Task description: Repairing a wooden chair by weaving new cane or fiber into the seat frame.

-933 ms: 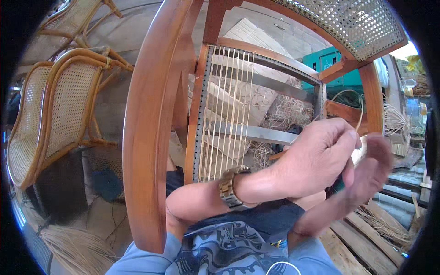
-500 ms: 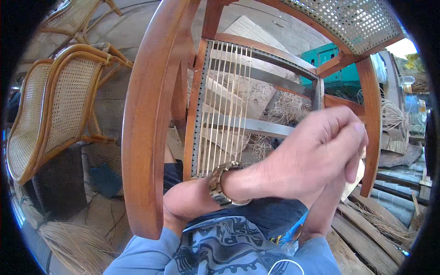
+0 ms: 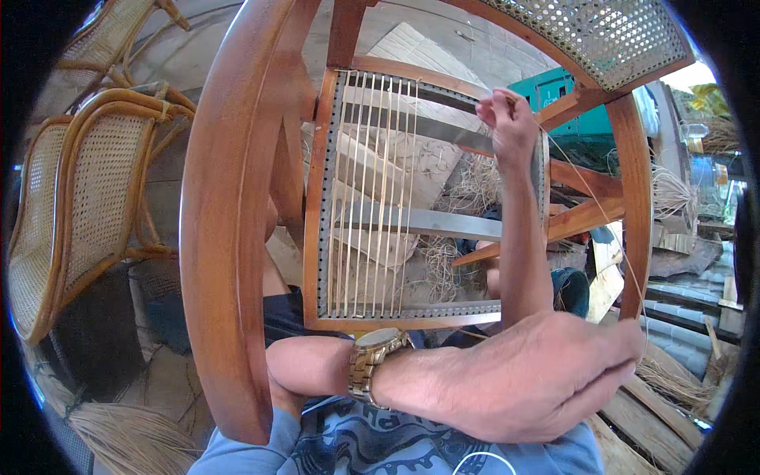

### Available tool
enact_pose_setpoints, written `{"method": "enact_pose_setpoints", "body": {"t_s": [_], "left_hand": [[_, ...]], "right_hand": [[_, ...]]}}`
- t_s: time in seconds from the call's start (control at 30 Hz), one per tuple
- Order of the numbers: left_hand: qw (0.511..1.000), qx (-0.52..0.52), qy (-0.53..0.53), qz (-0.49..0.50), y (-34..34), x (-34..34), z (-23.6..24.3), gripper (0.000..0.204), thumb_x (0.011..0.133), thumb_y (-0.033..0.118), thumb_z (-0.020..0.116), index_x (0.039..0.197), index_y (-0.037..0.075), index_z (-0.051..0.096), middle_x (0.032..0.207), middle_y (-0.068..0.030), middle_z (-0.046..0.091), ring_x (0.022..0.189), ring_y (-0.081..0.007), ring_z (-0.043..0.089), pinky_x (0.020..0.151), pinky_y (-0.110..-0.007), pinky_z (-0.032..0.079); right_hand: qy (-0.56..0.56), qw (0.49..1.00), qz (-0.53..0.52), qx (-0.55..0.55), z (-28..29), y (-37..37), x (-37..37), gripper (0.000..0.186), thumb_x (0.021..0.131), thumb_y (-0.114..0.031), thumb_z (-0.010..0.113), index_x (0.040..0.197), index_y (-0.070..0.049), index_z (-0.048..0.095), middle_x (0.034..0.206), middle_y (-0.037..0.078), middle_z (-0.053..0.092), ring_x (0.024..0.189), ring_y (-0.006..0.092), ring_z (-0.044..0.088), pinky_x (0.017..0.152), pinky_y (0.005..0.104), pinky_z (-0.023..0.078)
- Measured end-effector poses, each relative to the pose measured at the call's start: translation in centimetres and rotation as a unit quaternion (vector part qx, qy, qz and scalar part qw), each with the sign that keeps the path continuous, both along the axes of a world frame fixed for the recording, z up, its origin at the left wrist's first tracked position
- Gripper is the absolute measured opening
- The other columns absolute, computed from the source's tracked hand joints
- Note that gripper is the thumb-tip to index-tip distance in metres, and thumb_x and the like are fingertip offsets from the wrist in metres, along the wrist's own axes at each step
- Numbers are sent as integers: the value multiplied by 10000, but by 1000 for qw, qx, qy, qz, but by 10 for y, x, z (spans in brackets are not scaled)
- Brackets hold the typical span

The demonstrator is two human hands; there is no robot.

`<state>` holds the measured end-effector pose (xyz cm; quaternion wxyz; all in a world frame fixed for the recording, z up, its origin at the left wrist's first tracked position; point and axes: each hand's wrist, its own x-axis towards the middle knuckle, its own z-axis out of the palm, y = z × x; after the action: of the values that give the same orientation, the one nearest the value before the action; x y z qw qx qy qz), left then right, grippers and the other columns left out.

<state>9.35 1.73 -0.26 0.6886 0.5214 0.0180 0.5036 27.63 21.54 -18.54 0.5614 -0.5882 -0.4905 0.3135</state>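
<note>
Left hand: your left hand (image 3: 538, 380) sits low in front of the chair, fingers pinched on the thin pale cane strand (image 3: 590, 194).
Right hand: your right hand (image 3: 507, 119) is raised at the top rail, fingers clenched on the same strand.
Strand: it runs taut between both hands, beside the brown wooden chair frame (image 3: 317, 198).
Weave: vertical cane strips (image 3: 372, 198) fill the frame's left part.
Nearby: woven rattan chairs (image 3: 79, 190) stand at your left.

Even daylight fills the scene, bright without harsh shadows. The far right corner blows out to white glare beside the cane seat (image 3: 590, 36). The fisheye bends the near chair rail (image 3: 229, 229) into an arc, and black vignette rings the frame. The near left hand (image 3: 538, 380) looks slightly soft; the strands (image 3: 372, 190) farther off stay crisp.
</note>
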Motion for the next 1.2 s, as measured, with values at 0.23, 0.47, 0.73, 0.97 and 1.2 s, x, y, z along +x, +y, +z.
{"method": "enact_pose_setpoints", "body": {"t_s": [0.23,0.47,0.73,0.97,1.2], "left_hand": [[1000,-8,-1,-19,4,-16,-1,157,985,112,502,991,-34,445,628,-186,547,593,-400,604,541,-453,454],[996,39,-46,58,1,-12,-1,142,946,116,557,855,29,493,651,-120,521,520,-287,559,480,-380,449],[1000,-14,-17,15,13,-31,7,115,933,97,559,862,35,494,628,-128,504,536,-316,581,455,-372,455],[999,-30,-24,38,16,-28,0,111,950,127,566,982,24,540,664,-145,561,553,-338,599,482,-403,477],[991,-120,-40,32,20,-19,-1,141,991,99,498,1001,-34,453,633,-189,558,583,-383,618,538,-446,467]], "right_hand": [[-15,999,24,28,-6,41,-39,137,983,-129,633,1015,4,638,888,71,707,760,119,673,707,231,544],[-190,981,1,42,-14,54,-40,115,966,-155,644,968,-40,649,826,76,731,764,154,705,697,296,544],[-278,956,-4,89,-17,50,-43,77,937,-129,657,947,-56,635,801,115,716,773,238,716,701,354,540],[-377,917,22,128,-12,45,-47,73,933,-132,640,944,-60,635,844,165,695,816,372,682,690,432,531],[-432,884,97,147,-19,48,-53,79,910,-105,647,965,-49,649,916,152,706,842,324,694,749,419,539]]}}
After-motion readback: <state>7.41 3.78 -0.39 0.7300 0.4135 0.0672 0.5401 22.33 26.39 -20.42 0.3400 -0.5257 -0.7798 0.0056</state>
